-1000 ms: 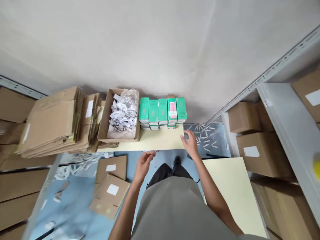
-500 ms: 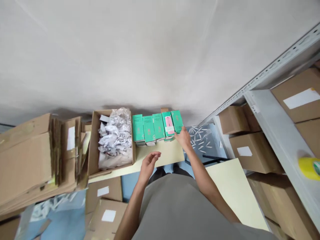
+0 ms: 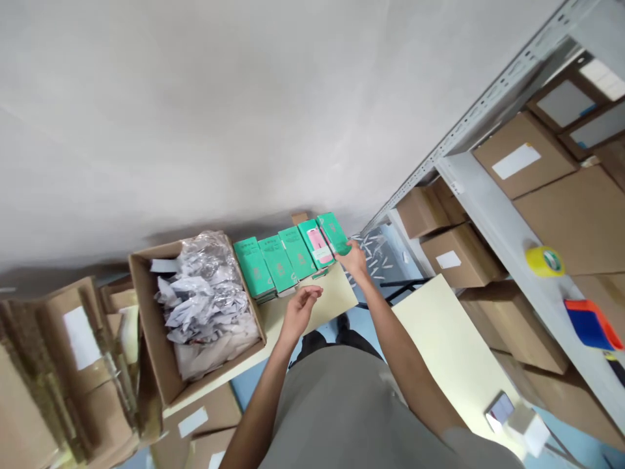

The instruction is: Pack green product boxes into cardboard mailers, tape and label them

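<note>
A row of green boxes (image 3: 278, 264) stands in stacks at the back of a pale yellow table (image 3: 332, 301), against the wall. One box in the row shows a pink picture (image 3: 316, 240). My right hand (image 3: 355, 259) reaches to the rightmost green box (image 3: 333, 232), fingers closed on its near end. My left hand (image 3: 300, 309) hovers over the table in front of the row, fingers loosely curled and apart, holding nothing.
An open cardboard box (image 3: 156, 352) full of crumpled plastic wrappers (image 3: 202, 296) sits left of the green boxes. Flattened cartons (image 3: 58, 378) lie far left. A metal shelf (image 3: 512, 241) at right holds cartons, a yellow tape roll (image 3: 544, 260) and a red-blue item (image 3: 588, 322). A second yellow tabletop (image 3: 449, 345) stands at right.
My right hand moved from the table's right edge up to the rightmost green box and took hold of it. My left hand rose over the table. The view swung to the right.
</note>
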Tool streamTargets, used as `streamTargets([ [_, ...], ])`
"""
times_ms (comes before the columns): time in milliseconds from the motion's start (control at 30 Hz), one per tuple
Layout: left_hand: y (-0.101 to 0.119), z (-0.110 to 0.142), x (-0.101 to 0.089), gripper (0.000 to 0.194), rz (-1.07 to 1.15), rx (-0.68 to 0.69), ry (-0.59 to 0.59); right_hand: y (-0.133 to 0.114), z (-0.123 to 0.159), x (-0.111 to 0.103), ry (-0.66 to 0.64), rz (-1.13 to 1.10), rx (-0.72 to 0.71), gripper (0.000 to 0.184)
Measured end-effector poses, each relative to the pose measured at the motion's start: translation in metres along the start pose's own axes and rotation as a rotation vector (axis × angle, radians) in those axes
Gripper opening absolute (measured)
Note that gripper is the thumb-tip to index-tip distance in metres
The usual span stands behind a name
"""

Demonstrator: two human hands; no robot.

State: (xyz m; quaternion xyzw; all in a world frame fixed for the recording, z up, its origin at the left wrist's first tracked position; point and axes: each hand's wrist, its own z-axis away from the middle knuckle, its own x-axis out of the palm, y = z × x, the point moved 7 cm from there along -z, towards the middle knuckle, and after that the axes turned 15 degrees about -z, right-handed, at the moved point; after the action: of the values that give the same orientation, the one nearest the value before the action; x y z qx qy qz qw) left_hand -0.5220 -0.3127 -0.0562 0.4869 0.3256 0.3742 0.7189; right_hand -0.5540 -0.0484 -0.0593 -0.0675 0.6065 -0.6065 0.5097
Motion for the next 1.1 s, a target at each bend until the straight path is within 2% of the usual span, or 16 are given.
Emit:
streamTargets([
  [100,0.000,-0.002,0.017,0.057,-0.007,0.023,-0.068,0.024,0.009,-0.025,0.132,-0.245,0.052,0.049],
  [200,-0.003,-0.002,0.045,0.058,-0.008,0.005,-0.164,0.059,0.034,-0.057,0.218,-0.545,0.127,0.044],
  [333,-0.016,0.002,0.098,0.063,0.019,-0.149,-0.288,0.106,0.093,-0.102,0.252,-0.949,0.228,0.048],
  [467,-0.022,0.013,0.163,0.067,0.040,-0.288,-0.386,0.150,0.156,-0.142,0.264,-1.164,0.310,0.049],
  [633,-0.008,0.038,0.260,0.063,0.056,-0.281,-0.609,0.200,0.210,-0.188,0.298,-1.270,0.338,0.048],
  [800,-0.002,0.066,0.354,0.063,-0.041,-0.236,-0.749,0.257,0.240,-0.251,0.380,-1.307,0.284,0.049],
  [867,-0.006,0.073,0.388,0.071,-0.110,-0.207,-0.726,0.280,0.247,-0.281,0.398,-1.265,0.227,0.048],
  [933,-0.009,0.079,0.417,0.076,-0.193,-0.144,-0.661,0.301,0.253,-0.314,0.487,-1.177,0.174,0.051],
  [1033,-0.011,0.096,0.455,0.077,-0.320,-0.025,-0.610,0.322,0.263,-0.363,0.673,-1.060,0.133,0.075],
  [1100,-0.009,0.111,0.474,0.077,-0.375,0.044,-0.636,0.324,0.265,-0.391,0.717,-0.990,0.096,0.091],
])
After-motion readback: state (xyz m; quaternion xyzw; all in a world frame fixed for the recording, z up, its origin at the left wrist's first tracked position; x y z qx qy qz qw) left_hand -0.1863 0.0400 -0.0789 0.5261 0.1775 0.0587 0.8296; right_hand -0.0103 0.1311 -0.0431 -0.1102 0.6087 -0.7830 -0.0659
